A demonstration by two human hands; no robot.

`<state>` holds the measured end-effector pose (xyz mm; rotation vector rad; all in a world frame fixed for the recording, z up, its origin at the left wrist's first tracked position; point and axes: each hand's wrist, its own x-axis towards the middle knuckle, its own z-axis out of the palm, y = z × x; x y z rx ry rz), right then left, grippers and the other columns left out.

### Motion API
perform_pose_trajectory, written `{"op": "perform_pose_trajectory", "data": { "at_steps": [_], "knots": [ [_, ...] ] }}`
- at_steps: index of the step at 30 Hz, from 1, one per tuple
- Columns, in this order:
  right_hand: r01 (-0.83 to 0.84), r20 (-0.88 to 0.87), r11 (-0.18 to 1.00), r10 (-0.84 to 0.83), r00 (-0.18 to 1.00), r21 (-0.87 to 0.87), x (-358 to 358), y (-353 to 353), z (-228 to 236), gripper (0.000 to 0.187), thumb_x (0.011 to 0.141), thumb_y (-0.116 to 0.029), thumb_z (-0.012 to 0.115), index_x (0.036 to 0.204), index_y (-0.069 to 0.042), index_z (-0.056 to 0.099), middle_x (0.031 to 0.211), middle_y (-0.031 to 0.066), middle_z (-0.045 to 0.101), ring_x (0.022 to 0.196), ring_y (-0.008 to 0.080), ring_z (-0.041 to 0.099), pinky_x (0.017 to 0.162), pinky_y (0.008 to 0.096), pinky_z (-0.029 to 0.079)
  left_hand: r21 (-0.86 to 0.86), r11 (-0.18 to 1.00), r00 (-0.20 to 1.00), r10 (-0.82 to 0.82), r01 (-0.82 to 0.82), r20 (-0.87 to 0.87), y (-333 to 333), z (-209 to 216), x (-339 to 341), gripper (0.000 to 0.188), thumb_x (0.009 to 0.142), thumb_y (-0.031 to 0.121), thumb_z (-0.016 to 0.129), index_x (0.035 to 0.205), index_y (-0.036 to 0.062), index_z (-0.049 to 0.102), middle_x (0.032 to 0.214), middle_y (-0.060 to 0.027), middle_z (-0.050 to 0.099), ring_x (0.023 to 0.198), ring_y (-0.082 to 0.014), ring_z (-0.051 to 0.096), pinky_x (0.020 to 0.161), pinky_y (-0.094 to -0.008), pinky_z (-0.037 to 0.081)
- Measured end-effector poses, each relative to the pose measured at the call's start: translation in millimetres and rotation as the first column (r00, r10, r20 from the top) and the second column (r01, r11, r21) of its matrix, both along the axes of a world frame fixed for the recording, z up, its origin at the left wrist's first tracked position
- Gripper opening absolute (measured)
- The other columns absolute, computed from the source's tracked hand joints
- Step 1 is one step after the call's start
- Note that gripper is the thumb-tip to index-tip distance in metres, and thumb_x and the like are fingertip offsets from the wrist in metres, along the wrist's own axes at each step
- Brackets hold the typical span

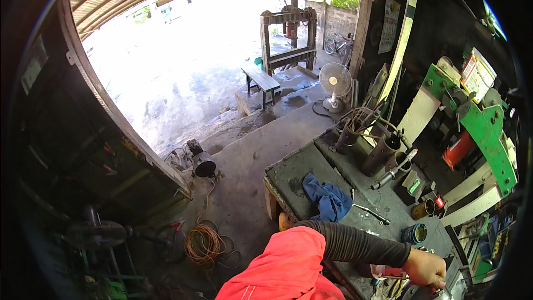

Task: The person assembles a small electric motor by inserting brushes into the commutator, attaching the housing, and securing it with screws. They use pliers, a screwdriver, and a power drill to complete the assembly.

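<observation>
My left hand (425,269), at the end of a black-sleeved arm from a red shirt, is at the lower right over the workbench (288,180). Its fingers are curled closed around something at the top of a silvery metal part (442,294), which the lower edge cuts off. What the fingers hold is mostly hidden. Beside the wrist lie a red tool (387,271) and several handles. An open blue tin (414,234) stands just beyond the hand. A blue cloth (327,197) lies crumpled near a long metal wrench (369,210). My right hand is out of the picture.
Metal cylinders (381,154) holding rods stand at the bench's far end. A green and white machine frame (488,144) rises at right. On the floor are a white fan (335,84), a coiled orange cable (203,244) and a black lamp-like object (203,164). A wooden bench (261,79) stands outside.
</observation>
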<state>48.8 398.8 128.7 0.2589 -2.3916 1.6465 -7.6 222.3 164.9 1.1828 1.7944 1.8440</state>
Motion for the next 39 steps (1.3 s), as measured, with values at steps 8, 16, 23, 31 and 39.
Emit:
{"op": "perform_pose_trajectory", "data": {
  "at_steps": [8, 16, 23, 31, 39],
  "knots": [
    [0.018, -0.032, 0.92, -0.006, 0.999, 0.393, 46, 56, 89, 0.042, 0.089, -0.004, 0.082, 0.13, -0.001, 0.074, 0.114, 0.0091, 0.077, 0.108, 0.0182, 0.071, 0.097, 0.037, 0.057, 0.277, 0.955, 0.917, 0.2, -0.105, -0.344, -26, 9, -1, 0.028, 0.092, 0.013, 0.075, 0.114, -0.0046, 0.076, 0.106, -0.0291, 0.075, 0.099, -0.042, 0.075, 0.086, -0.0464, 0.059],
    [-0.289, 0.431, 0.899, 0.129, 0.893, 0.328, 34, 71, 158, 0.038, 0.085, 0.002, 0.083, 0.122, -0.004, 0.077, 0.103, 0.0066, 0.079, 0.093, 0.018, 0.073, 0.083, 0.0368, 0.06, -0.07, 0.997, 0.968, 0.006, -0.025, -0.252, -46, 33, -23, 0.042, 0.096, -0.004, 0.07, 0.138, -0.0004, 0.069, 0.108, -0.0155, 0.079, 0.097, -0.0128, 0.069, 0.092, -0.0316, 0.056],
    [-0.178, 0.594, 0.909, -0.09, 0.8, 0.378, -7, 39, 176, 0.036, 0.073, 0.001, 0.085, 0.107, -0.001, 0.076, 0.083, 0.0048, 0.074, 0.059, 0.0115, 0.065, 0.055, 0.0319, 0.055, 0.009, 0.997, 0.995, -0.08, 0.08, -0.066, -36, -4, -35, 0.07, 0.091, -0.015, 0.052, 0.159, 0.0, 0.048, 0.142, -0.0151, 0.066, 0.131, -0.0213, 0.062, 0.114, -0.036, 0.048],
    [-0.242, 0.565, 0.798, -0.144, 0.813, 0.551, -39, 24, 179, 0.032, 0.071, -0.002, 0.08, 0.103, -0.001, 0.076, 0.078, 0.0043, 0.071, 0.059, 0.0125, 0.065, 0.054, 0.0327, 0.055, 0.117, 0.993, 0.998, -0.014, 0.021, -0.062, -49, -27, -46, 0.081, 0.079, -0.017, 0.045, 0.159, -0.0039, 0.041, 0.155, -0.0235, 0.055, 0.15, -0.0324, 0.052, 0.127, -0.0424, 0.038],
    [-0.353, 0.552, 0.719, -0.051, 0.832, 0.599, -57, 0, 188, 0.04, 0.068, -0.006, 0.078, 0.107, -0.003, 0.077, 0.077, 0.0043, 0.071, 0.062, 0.0135, 0.063, 0.059, 0.0346, 0.054, 0.109, 0.987, 0.993, 0.114, -0.115, 0.018, -60, -42, -39, 0.081, 0.077, -0.01, 0.057, 0.156, -0.0019, 0.045, 0.151, -0.023, 0.06, 0.148, -0.0319, 0.054, 0.125, -0.0411, 0.041]
  ]
}}
